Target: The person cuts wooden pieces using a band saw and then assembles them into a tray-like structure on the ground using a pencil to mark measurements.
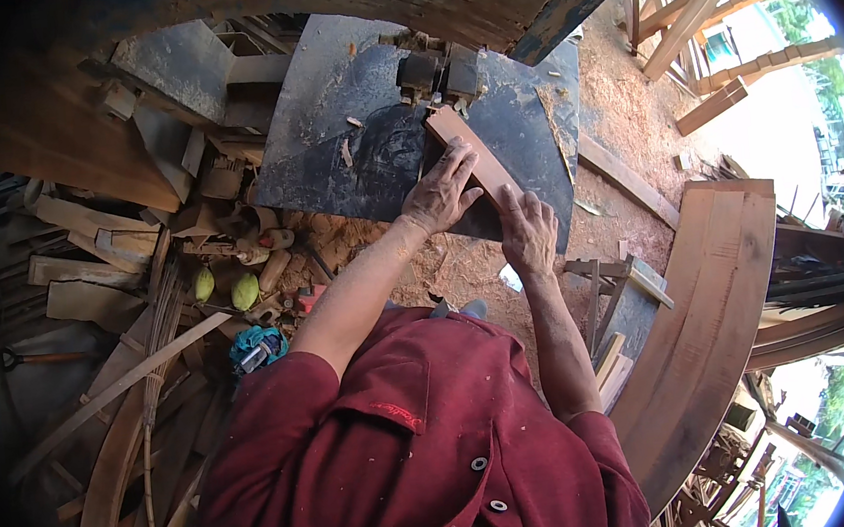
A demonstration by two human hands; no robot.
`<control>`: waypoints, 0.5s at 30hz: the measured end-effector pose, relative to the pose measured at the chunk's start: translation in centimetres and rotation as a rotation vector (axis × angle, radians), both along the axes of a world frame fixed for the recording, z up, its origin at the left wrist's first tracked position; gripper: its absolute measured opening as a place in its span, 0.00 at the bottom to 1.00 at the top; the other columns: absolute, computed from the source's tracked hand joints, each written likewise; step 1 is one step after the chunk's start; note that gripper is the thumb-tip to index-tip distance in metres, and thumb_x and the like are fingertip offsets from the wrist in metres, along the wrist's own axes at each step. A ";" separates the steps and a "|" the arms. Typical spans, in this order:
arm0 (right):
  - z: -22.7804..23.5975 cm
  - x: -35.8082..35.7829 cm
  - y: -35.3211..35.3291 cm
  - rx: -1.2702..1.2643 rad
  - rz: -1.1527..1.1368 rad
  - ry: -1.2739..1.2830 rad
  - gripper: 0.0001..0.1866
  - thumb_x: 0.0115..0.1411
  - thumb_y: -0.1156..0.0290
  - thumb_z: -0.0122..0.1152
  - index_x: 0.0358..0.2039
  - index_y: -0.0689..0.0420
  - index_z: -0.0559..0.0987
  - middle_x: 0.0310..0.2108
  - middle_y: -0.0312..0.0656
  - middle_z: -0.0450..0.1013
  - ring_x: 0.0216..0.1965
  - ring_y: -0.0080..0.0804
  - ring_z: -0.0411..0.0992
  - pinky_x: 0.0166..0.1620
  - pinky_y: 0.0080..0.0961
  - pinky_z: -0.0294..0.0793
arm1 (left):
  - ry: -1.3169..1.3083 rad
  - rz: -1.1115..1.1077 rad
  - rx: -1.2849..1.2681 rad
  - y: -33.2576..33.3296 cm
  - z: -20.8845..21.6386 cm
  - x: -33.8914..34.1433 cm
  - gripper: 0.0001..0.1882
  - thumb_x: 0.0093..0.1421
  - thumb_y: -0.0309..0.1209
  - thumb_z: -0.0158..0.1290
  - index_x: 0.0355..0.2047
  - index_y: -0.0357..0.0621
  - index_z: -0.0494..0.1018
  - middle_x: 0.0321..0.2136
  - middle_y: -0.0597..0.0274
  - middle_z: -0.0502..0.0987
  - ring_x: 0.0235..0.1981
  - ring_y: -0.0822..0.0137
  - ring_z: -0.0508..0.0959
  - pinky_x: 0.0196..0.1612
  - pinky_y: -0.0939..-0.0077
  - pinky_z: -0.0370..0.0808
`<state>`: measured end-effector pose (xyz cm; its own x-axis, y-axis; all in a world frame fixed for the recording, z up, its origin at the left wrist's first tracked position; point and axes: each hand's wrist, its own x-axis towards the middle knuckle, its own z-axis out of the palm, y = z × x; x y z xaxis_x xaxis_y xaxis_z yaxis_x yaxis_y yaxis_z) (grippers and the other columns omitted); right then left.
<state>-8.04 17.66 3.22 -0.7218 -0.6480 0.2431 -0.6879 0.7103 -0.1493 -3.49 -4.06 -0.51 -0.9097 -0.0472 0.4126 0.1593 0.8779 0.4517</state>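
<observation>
Dusty dark tabletop (519, 104), wooden board (482, 156) partly under and beyond the 2 hands (439, 197) (530, 236)

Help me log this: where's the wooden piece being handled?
Head view, upper centre: the wooden piece rests on the dark table, under left hand and right hand.

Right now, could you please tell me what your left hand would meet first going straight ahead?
The left hand touches the wooden strip; past it, the right dark block probably comes first, though depth is unclear.
</observation>
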 end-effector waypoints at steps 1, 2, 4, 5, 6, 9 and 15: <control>0.0 0.0 0.0 0.001 0.000 -0.001 0.28 0.65 0.66 0.59 0.66 0.41 0.72 0.56 0.46 0.69 0.54 0.51 0.68 0.54 0.49 0.68 | 0.000 -0.004 0.003 0.0 0.0 0.0 0.34 0.72 0.48 0.47 0.65 0.30 0.63 0.66 0.43 0.60 0.73 0.46 0.57 0.74 0.59 0.58; 0.0 0.0 0.0 0.002 0.001 0.005 0.28 0.65 0.66 0.59 0.66 0.41 0.72 0.56 0.46 0.69 0.54 0.51 0.68 0.54 0.49 0.68 | -0.001 -0.004 0.003 0.0 0.0 0.0 0.34 0.72 0.48 0.47 0.65 0.30 0.63 0.66 0.43 0.60 0.73 0.46 0.57 0.74 0.59 0.58; 0.0 0.0 0.0 0.004 0.001 0.007 0.27 0.65 0.66 0.59 0.66 0.41 0.72 0.56 0.46 0.69 0.54 0.50 0.68 0.54 0.48 0.68 | -0.003 0.012 -0.008 0.0 0.0 0.0 0.33 0.71 0.46 0.49 0.66 0.31 0.63 0.67 0.46 0.59 0.73 0.49 0.56 0.74 0.60 0.59; -0.1 0.1 0.0 0.001 -0.005 -0.008 0.28 0.65 0.66 0.59 0.66 0.41 0.72 0.56 0.46 0.69 0.54 0.50 0.68 0.54 0.48 0.68 | -0.004 0.012 -0.008 0.0 0.1 0.0 0.33 0.71 0.46 0.49 0.66 0.31 0.63 0.67 0.46 0.59 0.73 0.49 0.56 0.74 0.60 0.59; 0.0 0.1 0.1 -0.001 -0.011 -0.023 0.28 0.65 0.66 0.59 0.66 0.41 0.72 0.56 0.46 0.69 0.54 0.50 0.68 0.54 0.48 0.68 | -0.004 0.008 -0.010 0.0 0.1 0.0 0.34 0.71 0.47 0.48 0.66 0.30 0.63 0.67 0.44 0.59 0.73 0.48 0.56 0.74 0.60 0.58; 0.0 0.2 -0.1 0.011 -0.016 -0.028 0.28 0.65 0.66 0.59 0.66 0.41 0.72 0.56 0.46 0.69 0.54 0.50 0.68 0.54 0.48 0.67 | -0.009 0.007 -0.017 0.0 0.2 0.0 0.34 0.72 0.48 0.46 0.65 0.30 0.63 0.67 0.43 0.60 0.73 0.46 0.57 0.74 0.60 0.58; -0.1 0.2 -0.2 0.009 -0.014 -0.015 0.27 0.65 0.65 0.59 0.66 0.42 0.72 0.56 0.46 0.68 0.55 0.50 0.68 0.54 0.48 0.67 | 0.004 0.013 -0.023 0.1 0.2 -0.1 0.33 0.72 0.47 0.47 0.65 0.29 0.64 0.66 0.42 0.59 0.72 0.47 0.57 0.74 0.61 0.59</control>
